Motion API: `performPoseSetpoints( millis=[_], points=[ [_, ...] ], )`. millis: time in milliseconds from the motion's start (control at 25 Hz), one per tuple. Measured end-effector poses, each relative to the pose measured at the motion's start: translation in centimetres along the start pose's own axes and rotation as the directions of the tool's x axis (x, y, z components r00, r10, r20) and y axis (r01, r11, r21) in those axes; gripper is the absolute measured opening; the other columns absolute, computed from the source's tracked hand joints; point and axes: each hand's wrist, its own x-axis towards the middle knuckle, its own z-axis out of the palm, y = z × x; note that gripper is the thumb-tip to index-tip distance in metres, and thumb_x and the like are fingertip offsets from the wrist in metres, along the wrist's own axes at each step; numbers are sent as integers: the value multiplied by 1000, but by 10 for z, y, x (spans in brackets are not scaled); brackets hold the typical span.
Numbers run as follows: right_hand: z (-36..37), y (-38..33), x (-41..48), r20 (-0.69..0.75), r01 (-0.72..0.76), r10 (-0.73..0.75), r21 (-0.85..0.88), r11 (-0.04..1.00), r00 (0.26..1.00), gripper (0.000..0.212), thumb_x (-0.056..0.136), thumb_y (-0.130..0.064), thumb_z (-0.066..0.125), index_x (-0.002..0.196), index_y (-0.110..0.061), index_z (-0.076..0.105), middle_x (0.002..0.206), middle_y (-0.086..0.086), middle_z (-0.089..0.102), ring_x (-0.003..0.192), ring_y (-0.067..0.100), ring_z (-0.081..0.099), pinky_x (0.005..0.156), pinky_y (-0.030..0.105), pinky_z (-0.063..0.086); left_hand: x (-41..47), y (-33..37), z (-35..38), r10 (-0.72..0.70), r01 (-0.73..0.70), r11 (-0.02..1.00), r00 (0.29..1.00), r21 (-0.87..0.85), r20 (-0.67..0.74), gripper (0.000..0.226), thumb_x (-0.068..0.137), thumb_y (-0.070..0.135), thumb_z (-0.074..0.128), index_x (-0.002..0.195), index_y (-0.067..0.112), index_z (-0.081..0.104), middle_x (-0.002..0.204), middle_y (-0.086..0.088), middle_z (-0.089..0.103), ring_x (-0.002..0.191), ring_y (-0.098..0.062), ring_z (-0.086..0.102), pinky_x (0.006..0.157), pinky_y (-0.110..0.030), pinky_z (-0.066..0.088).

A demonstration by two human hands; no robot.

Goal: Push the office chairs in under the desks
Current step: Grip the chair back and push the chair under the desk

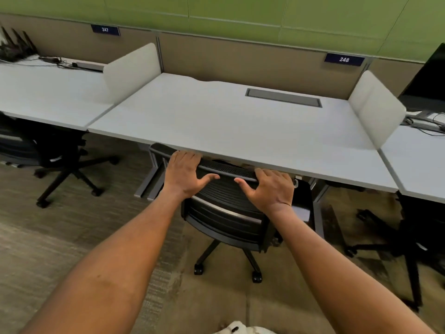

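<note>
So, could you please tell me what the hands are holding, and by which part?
Both the left hand and right hand grip the office chair by its backrest's top edge.

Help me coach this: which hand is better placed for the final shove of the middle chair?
Neither clearly: left hand and right hand both rest on the chair backrest top, either side of centre. The backrest already meets the desk edge; push evenly.

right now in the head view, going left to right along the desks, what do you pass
black office chair under the left desk → navy sign reading 247 → frosted white divider panel → left hand → right hand → navy sign reading 248 → second frosted white divider panel → black monitor
</note>
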Motion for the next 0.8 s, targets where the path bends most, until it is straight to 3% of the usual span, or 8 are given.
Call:
performPoseSetpoints(
  millis=[280, 440, 800],
  points=[
    [35, 21, 31, 11, 31, -31, -4, 1000, 999, 71, 85, -83, 30, 81, -23, 68, 76, -6, 69, 72, 19, 65, 65, 30, 41, 25, 2, 20, -35, 36, 999, 998, 12, -55, 82, 74, 87, 33, 102, 14, 59, 103, -5, 64, 98, -24, 56, 93, -39, 42],
    [49, 20, 54, 45, 51, -50, -9, 999, 998, 72, 85, -84, 24, 87, -26, 67, 81, -7, 70, 76, 20, 65, 69, 32, 43, 39, -11, 29, -43, 44, 999, 996, 19, -78, 80, 76, 87, 32, 91, 13, 58, 90, -5, 62, 85, -23, 54, 82, -36, 40],
    [79, 1, 88, 92, 27, -26, -7, 1000, 995, 71, 86, -84, 23, 98, -29, 66, 92, -8, 73, 86, 19, 66, 82, 38, 43, 69, -52, 49, -84, 79, 995, 990, -54, -112, 82, 74, 89, 35, 88, 11, 57, 86, -7, 60, 82, -25, 50, 78, -38, 37]
  ],
)
